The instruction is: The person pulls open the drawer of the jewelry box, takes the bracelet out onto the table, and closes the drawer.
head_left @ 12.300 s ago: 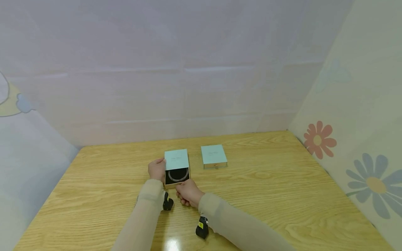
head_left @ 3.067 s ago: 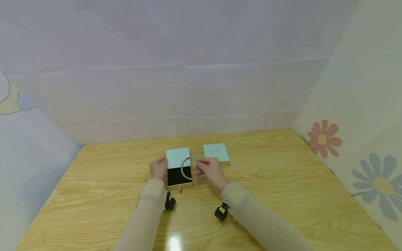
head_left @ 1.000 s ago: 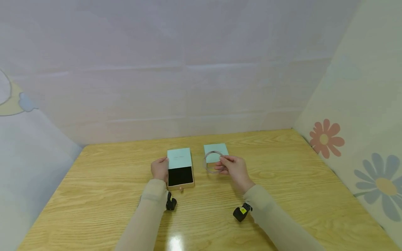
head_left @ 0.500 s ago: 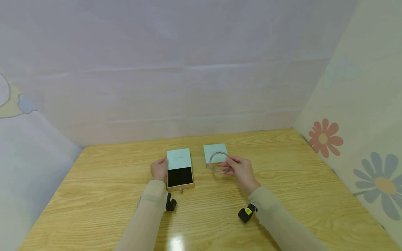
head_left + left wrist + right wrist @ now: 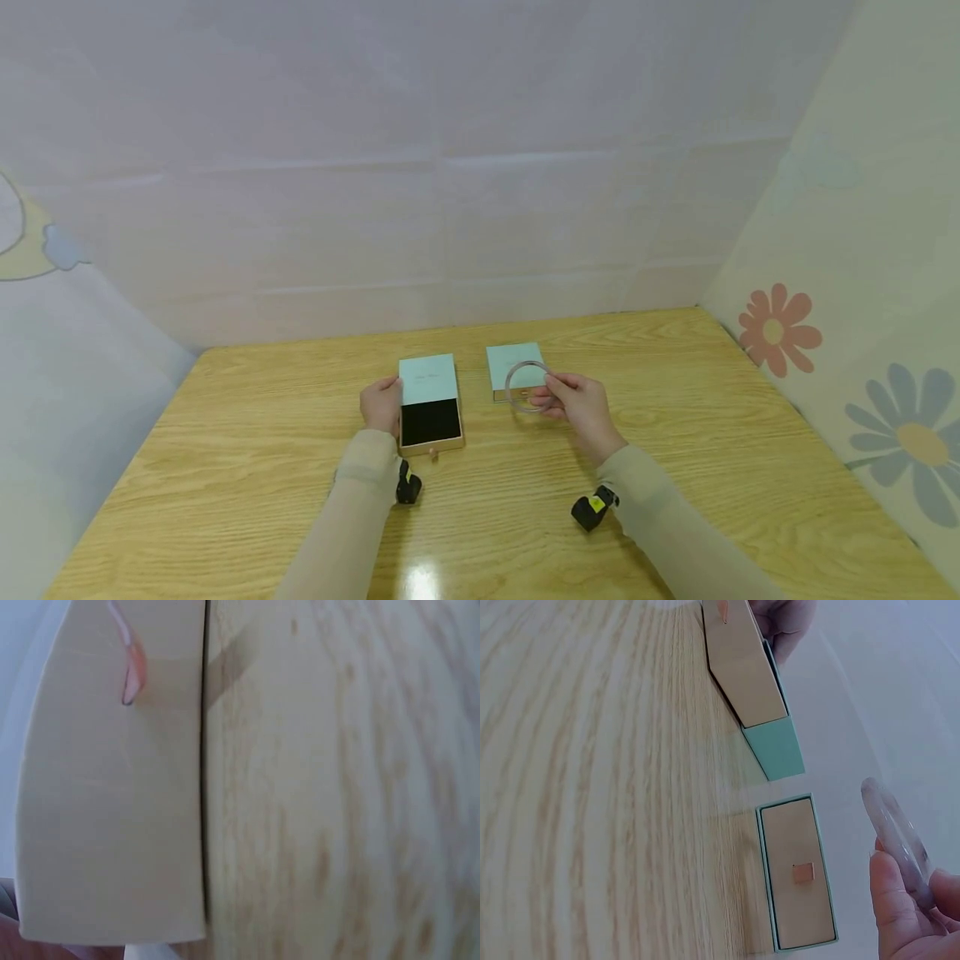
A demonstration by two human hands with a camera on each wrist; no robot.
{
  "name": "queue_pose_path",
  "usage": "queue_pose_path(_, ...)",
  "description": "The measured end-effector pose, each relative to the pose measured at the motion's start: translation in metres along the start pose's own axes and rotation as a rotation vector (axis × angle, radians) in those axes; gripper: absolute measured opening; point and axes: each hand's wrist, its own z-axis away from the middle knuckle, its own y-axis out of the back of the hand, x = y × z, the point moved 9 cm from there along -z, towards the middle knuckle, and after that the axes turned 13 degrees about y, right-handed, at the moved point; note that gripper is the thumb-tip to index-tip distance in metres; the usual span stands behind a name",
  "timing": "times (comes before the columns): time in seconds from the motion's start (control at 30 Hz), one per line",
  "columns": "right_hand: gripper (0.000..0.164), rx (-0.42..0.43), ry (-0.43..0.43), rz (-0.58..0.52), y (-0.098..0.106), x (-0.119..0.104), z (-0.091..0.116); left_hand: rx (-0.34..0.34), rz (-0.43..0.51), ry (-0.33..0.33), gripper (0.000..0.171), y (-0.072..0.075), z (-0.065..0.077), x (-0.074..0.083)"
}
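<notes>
A pale, translucent bangle [image 5: 507, 388] is pinched at its right side between the thumb and fingers of my right hand [image 5: 583, 408]. It is raised, overlapping the right-hand box in the head view; the right wrist view shows the bangle [image 5: 897, 834] nearly edge-on. My left hand [image 5: 381, 406] grips the left side of a light-blue drawer box [image 5: 427, 379], its fingers partly hidden by the box. The box's drawer [image 5: 431, 422] is pulled out towards me, showing a bare black lining. A small tab [image 5: 433, 455] sticks out from the drawer front.
A second light-blue box [image 5: 504, 360], its drawer closed, lies to the right of the first, a short gap between them. Both are on a wood-grain table [image 5: 225, 450]. Pale fabric walls [image 5: 420, 250] stand behind and at both sides.
Earlier the bangle lay in the drawer while my right hand was at the drawer front. My right hand has since lifted it out and carried it right. The left hand has stayed at the box.
</notes>
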Motion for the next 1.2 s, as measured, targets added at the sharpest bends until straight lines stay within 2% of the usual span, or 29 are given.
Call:
queue_pose_path(0.43,0.034,0.016,-0.008,-0.012,0.01,-0.003,-0.001,0.012,-0.006,-0.001,0.033,0.001,-0.001,-0.001)
queue_pose_path(0.97,0.036,0.048,-0.003,-0.015,0.029,-0.001,-0.001,-0.013,-0.006,0.008,0.035,-0.001,0.002,-0.002)
queue_pose_path(1.2,0.038,0.074,-0.013,-0.031,0.037,0.001,-0.001,0.015,0.013,-0.009,0.032,-0.003,-0.003,-0.001)
